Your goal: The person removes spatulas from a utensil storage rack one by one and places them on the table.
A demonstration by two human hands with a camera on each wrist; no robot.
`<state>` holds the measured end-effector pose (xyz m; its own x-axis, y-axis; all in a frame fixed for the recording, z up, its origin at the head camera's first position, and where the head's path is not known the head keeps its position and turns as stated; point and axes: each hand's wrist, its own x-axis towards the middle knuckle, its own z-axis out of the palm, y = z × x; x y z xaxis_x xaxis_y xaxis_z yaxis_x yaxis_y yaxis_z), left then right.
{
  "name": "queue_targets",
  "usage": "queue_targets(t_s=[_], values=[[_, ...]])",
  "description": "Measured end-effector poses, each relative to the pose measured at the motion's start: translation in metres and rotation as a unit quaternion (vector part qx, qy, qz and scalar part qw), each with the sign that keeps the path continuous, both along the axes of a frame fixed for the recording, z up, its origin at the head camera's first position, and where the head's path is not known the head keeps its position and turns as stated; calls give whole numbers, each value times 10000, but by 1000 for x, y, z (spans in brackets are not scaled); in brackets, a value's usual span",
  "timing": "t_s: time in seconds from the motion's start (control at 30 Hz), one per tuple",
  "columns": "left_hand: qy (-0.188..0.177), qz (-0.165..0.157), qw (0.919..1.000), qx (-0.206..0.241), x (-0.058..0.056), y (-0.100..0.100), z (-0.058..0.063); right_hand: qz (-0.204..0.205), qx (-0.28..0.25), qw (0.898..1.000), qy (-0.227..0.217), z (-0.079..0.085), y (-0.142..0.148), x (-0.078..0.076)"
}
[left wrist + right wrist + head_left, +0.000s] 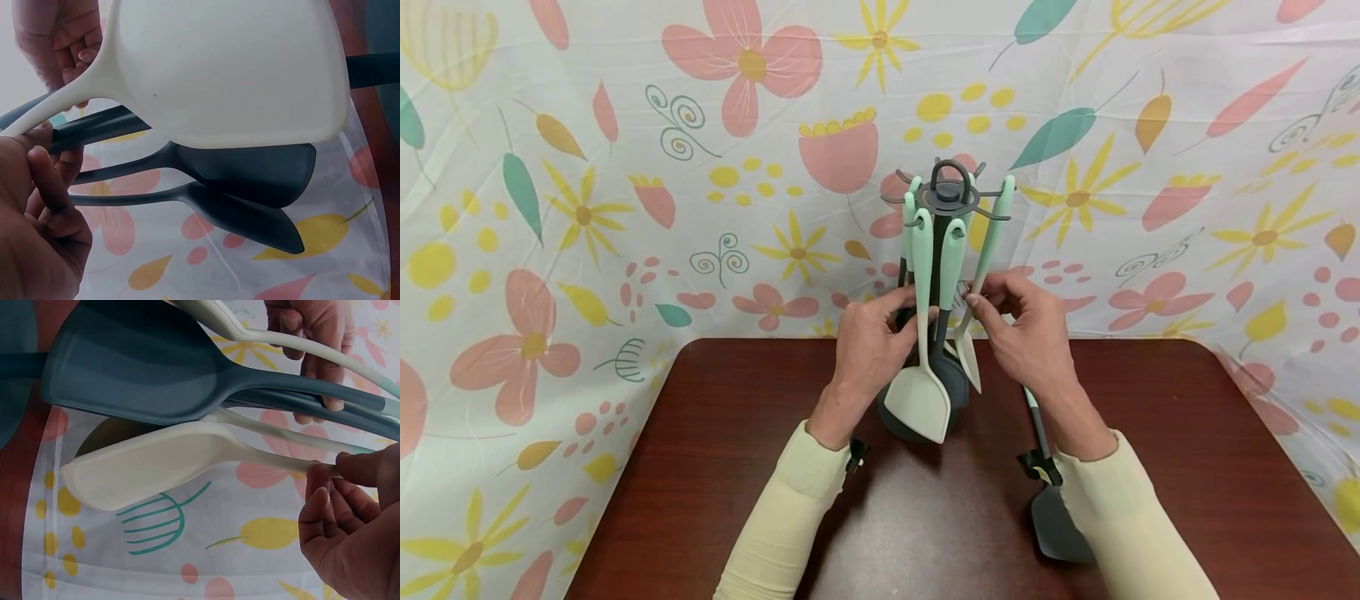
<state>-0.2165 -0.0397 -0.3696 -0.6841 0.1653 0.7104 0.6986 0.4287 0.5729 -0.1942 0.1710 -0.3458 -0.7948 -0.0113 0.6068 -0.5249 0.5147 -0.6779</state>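
Observation:
A dark rotating utensil stand (950, 196) with a ring on top holds several mint-handled utensils on its hooks. My left hand (874, 337) reaches in behind the cream turner (919, 404) at the front, its fingers and thumb curled round the stand's dark pole (100, 127). Between thumb and fingertips, my right hand (1026, 329) pinches the lower handle of a second cream utensil (156, 464), whose mint top end is at a right-hand hook. Beside the front turner hangs a dark turner (144, 362). Two more dark utensils, one a turner (250, 172), hang on the left side.
On the brown table (700, 500), a dark spatula (1060, 525) with a mint handle lies under my right forearm, partly hidden. The stand's round base (898, 425) sits near the back edge. A flower-print cloth (550, 250) hangs behind the table.

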Motion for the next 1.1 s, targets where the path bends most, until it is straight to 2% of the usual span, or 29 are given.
queue_targets(t_s=[0.27, 0.47, 0.67, 1.1], values=[[-21, -19, 10000, 3, 1, 0, -1, -60, -111, 9999, -68, 0, 2, 3], [12, 3, 10000, 24, 1, 0, -1, 48, -235, 9997, -31, 1, 7, 3], [9, -5, 10000, 39, 0, 0, -1, 22, -155, 9999, 42, 1, 13, 2], [-3, -15, 10000, 82, 0, 0, -2, -348, -56, 9994, -69, -5, 30, 4]])
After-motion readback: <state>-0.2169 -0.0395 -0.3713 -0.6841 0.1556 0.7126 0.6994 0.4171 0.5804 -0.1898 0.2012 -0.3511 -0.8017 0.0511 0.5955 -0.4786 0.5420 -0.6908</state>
